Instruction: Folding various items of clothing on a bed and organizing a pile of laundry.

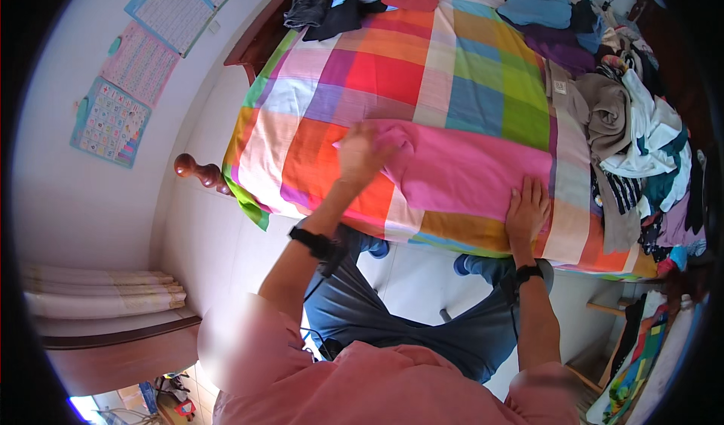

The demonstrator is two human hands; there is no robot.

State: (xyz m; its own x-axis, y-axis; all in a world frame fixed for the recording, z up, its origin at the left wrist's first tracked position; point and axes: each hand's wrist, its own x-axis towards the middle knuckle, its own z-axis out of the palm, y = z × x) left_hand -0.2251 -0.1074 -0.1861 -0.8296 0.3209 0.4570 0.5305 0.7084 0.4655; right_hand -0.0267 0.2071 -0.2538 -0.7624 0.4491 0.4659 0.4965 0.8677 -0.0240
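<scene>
A pink garment (461, 167) lies folded into a long shape on the plaid bedspread (384, 77) before me. My left hand (362, 153) is at its left end, beside a bunched part of the cloth. That hand is blurred, so whether its fingers grip the fabric is unclear. Flat on the garment's lower right corner rests my right hand (528, 213), palm down, fingers stretched out, holding nothing. Each wrist carries a black band.
Heaped clothes (639, 125) line the bed's right side, and another clothes pile (345, 1) sits at the far left. A turned wooden bedpost (198, 170) stands by the near left corner. Charts (113, 119) hang on the left wall, above a curtain (107, 289).
</scene>
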